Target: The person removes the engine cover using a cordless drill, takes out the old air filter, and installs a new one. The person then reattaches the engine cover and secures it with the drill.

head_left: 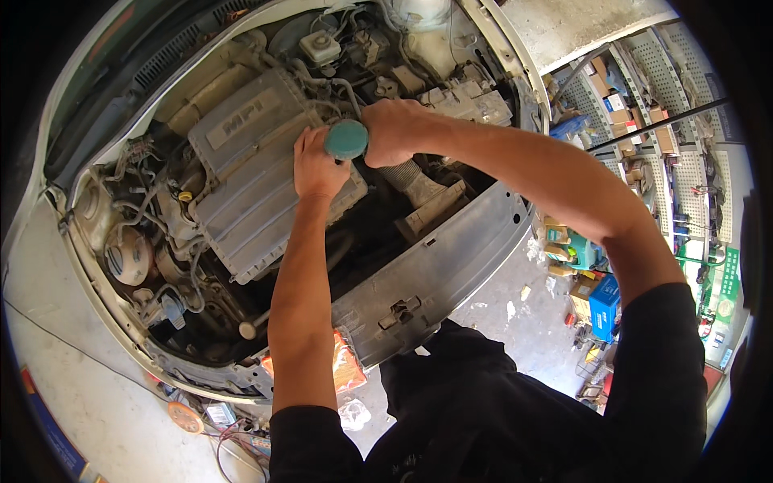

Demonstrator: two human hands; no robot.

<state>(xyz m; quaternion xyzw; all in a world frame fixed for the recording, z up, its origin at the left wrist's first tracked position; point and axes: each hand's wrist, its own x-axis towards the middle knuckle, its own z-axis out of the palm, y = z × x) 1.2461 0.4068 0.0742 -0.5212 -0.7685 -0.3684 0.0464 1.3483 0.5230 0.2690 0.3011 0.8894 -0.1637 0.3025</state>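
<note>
A: Biggest 1st?
B: Open engine bay (435,278); grey ribbed engine cover (262,165) inside it.
A: Hands?
B: R hand (394,133): fingers curled tight, apparently round the teal-topped tool (346,140). L hand (318,171) against its other side; can't tell if those fingers grip.
A: Tool loc.?
B: Betw. both hands, by cover's R edge. Tip hidden.
A: Step?
B: Prob. two-handed tool work there. Next move likely calls for L bracing, R holding tool steady.
</note>
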